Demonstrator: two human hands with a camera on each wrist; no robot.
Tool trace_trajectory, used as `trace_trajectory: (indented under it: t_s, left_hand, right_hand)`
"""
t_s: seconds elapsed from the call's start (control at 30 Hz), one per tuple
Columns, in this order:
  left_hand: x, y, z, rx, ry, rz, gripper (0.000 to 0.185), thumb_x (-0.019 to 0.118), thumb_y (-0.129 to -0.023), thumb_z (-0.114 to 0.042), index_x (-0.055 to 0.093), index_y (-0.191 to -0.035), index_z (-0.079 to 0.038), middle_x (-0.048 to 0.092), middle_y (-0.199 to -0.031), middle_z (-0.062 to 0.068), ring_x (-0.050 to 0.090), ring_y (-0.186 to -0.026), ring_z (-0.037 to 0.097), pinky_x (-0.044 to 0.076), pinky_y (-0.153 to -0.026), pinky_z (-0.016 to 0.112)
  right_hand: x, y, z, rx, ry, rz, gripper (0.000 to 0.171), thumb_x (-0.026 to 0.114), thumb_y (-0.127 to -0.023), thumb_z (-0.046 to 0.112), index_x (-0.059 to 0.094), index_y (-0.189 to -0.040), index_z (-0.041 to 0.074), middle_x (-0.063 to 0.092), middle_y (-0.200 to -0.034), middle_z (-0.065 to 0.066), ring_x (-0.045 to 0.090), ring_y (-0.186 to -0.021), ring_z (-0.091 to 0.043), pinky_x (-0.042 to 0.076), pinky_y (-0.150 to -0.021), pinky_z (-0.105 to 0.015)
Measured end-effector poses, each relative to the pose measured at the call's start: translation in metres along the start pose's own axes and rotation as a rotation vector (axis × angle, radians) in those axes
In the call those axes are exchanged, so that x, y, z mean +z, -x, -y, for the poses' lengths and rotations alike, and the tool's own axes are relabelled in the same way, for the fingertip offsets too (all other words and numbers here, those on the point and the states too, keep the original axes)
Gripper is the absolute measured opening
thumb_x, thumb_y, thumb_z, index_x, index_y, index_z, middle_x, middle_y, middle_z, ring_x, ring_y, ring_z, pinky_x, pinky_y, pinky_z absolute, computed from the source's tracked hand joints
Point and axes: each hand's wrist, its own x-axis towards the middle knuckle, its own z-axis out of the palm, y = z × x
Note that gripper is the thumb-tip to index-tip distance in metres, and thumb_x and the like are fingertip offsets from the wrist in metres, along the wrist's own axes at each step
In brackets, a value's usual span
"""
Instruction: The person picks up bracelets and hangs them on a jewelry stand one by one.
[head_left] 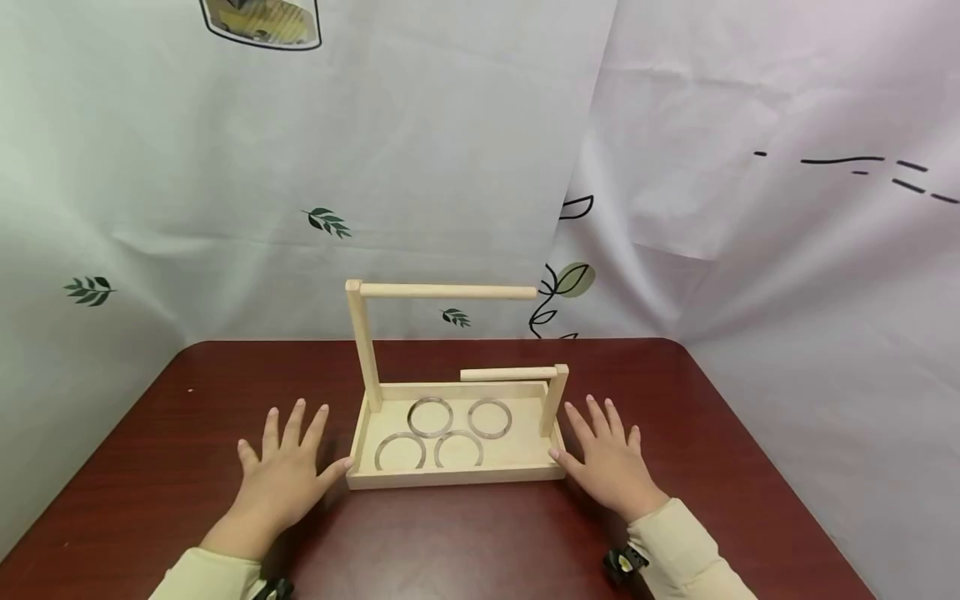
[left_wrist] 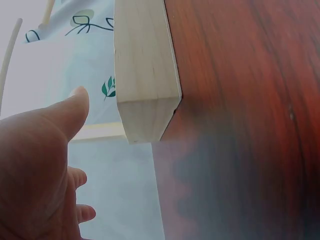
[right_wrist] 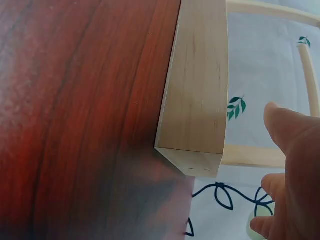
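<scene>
My left hand [head_left: 281, 471] and right hand [head_left: 611, 462] lie flat, fingers spread, holding nothing, on the red-brown table [head_left: 150, 467], flanking the wooden tray [head_left: 457, 475] (four clear rings [head_left: 430, 417] inside). No readable writing shows anywhere.

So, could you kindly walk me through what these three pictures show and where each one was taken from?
No machine here: a person works with two bare hands. The wide picture comes from a camera worn on the head, looking down at a dark red table. The other two come from cameras on each wrist, so each shows a tray corner up close. On the table stands a wooden tray with two posts carrying rods. Four clear rings lie flat inside it. The left hand and right hand lie flat, fingers spread, either side of the tray. Neither holds anything.
</scene>
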Motion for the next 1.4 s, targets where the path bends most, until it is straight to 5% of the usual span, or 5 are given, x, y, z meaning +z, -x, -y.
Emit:
trace_trajectory:
  t_s: [1.4]
  left_hand:
    - [0.001, -0.021, -0.060, 0.169, 0.029, -0.026, 0.082, 0.063, -0.088, -0.050, 0.032, -0.150, -0.004, 0.024, -0.154, 0.026, 0.014, -0.140, 0.051, 0.013, -0.102, 0.074]
  right_hand:
    - [0.015, -0.002, 0.001, 0.025, -0.045, 0.071, 0.071, 0.059, -0.092, 0.047, 0.036, -0.150, 0.013, 0.029, -0.153, -0.022, 0.019, -0.142, -0.045, 0.018, -0.100, -0.075]
